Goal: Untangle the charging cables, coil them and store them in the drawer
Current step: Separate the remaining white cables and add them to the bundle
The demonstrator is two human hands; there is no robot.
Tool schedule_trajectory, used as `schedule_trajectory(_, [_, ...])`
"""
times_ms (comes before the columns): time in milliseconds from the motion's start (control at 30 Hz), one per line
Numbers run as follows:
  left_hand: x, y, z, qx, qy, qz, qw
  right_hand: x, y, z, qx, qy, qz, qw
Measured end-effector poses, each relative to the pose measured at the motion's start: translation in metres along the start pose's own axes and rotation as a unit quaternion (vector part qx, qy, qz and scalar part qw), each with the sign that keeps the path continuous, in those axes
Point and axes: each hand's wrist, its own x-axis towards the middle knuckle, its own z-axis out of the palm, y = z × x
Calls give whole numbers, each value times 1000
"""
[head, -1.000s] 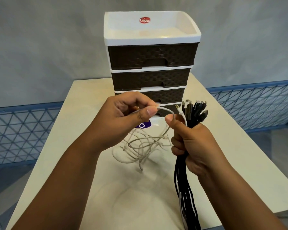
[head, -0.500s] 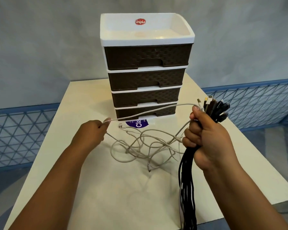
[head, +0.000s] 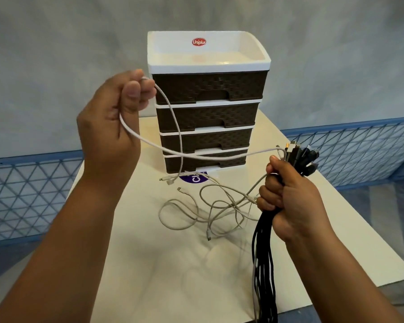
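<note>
Behind the pale tabletop (head: 149, 264) a grey wall and a blue lattice rail are being seen. One thin white cable (head: 173, 127) is being held up at the upper left of the frame by the left hand (head: 112, 127): it is being pinched between the thumb and the curled fingers, and it is passing through the palm in a loop. From there it is running across the middle of the frame to the right hand (head: 287, 201). This hand is being kept closed as a fist round a bundle of black cables (head: 266, 264), whose plug ends are standing above the fist while the lengths are hanging down past the table edge. More white cables (head: 208, 210) are lying in a loose tangle on the table, just in front of the drawer unit (head: 208, 89).

To do this step well, it is judged that the white cable should be drawn slowly, so the tangle is not being tightened, and the loops kept even.

The cables are looking smooth and limp. The unit is having four dark fronts with a woven pattern, all closed, in a glossy white frame with a tray on top.
</note>
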Motion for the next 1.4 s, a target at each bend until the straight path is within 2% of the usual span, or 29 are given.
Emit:
schedule_trajectory(167, [-12, -8, -2, 88, 79, 143, 983, -1, 2, 1, -10, -2, -2, 1000])
schedule_trajectory(300, [-10, -13, -8, 173, 39, 179, 968, -1, 5, 2, -15, -1, -2, 1000])
schedule_trajectory(400, [-19, -22, -12, 223, -18, 123, 967, -2, 6, 3, -19, 2, 1, 1000])
schedule_trajectory(500, [-42, -32, -16, 253, -104, -14, 962, -2, 5, 2, -25, -1, 3, 1000])
schedule_trajectory(567, [-62, -40, -16, 277, -164, -106, 941, -2, 4, 1, -37, -9, 6, 999])
schedule_trajectory(667, [-88, -49, -9, 291, -241, -201, 904, -2, 4, 1, -51, -25, 13, 998])
schedule_trajectory(767, [-104, -55, -5, 289, -293, -213, 886, -3, 5, 3, -56, -33, 18, 998])
schedule_trajectory(800, [-106, -55, -6, 281, -333, -206, 876, -3, 6, 4, -59, -37, 20, 997])
schedule_trajectory(833, [-105, -54, -8, 269, -398, -207, 852, -3, 6, 5, -62, -40, 22, 997])
schedule_trajectory(900, [-103, -51, -11, 249, -540, -234, 770, -4, 6, 5, -69, -47, 28, 996])
schedule_trajectory(933, [-102, -50, -10, 254, -572, -239, 742, -4, 7, 5, -70, -51, 32, 996])
schedule_trajectory(967, [-99, -49, -6, 278, -563, -225, 745, -5, 7, 5, -70, -55, 37, 995])
schedule_trajectory(1000, [-96, -48, -2, 308, -516, -196, 775, -6, 6, 6, -70, -59, 40, 995])
schedule_trajectory(1033, [-92, -45, 3, 323, -444, -159, 820, -7, 6, 6, -72, -62, 42, 995])
schedule_trajectory(1067, [-89, -41, 10, 301, -382, -125, 865, -7, 6, 7, -76, -66, 45, 994])
schedule_trajectory(1100, [-87, -35, 18, 241, -352, -110, 898, -8, 6, 8, -81, -70, 47, 993])
schedule_trajectory(1133, [-85, -28, 27, 170, -368, -121, 906, -9, 6, 9, -85, -77, 49, 992])
schedule_trajectory(1167, [-85, -21, 38, 108, -416, -145, 891, -10, 6, 10, -87, -84, 50, 991])
schedule_trajectory(1200, [-88, -17, 48, 74, -479, -176, 857, -10, 7, 11, -88, -90, 52, 991])
schedule_trajectory(1267, [-99, -16, 67, 75, -558, -210, 799, -11, 7, 13, -94, -91, 51, 990])
schedule_trajectory(1400, [-111, -30, 75, 66, -564, -226, 792, -12, 3, 10, -106, -75, 1, 992])
